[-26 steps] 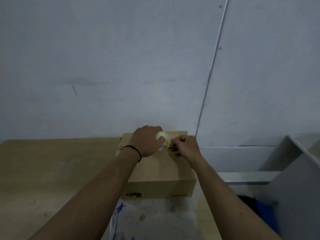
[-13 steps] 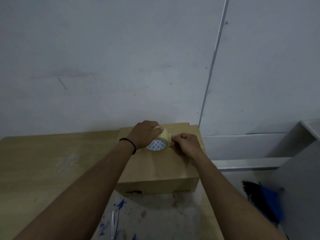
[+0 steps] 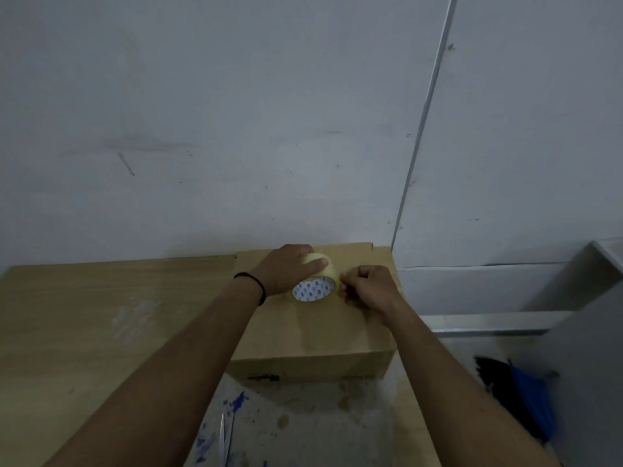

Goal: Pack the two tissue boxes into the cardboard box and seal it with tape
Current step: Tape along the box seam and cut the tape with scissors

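Risk: if your right hand [image 3: 367, 289], pinched at the right rim of the tape roll [image 3: 313, 284], loses the free end, it likely re-sticks to the roll or goes down crooked. Your left hand [image 3: 290, 267] wraps the roll from the far-left side, thumb on top. The closed cardboard box [image 3: 313, 332] sits beneath the roll on the table [image 3: 101, 315]; tissue boxes not visible.

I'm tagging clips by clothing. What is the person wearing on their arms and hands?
Both forearms are bare, with no sleeves in view and no gloves. The left hand has a thin black band around its wrist. The right hand and its wrist show no ring, watch or band.
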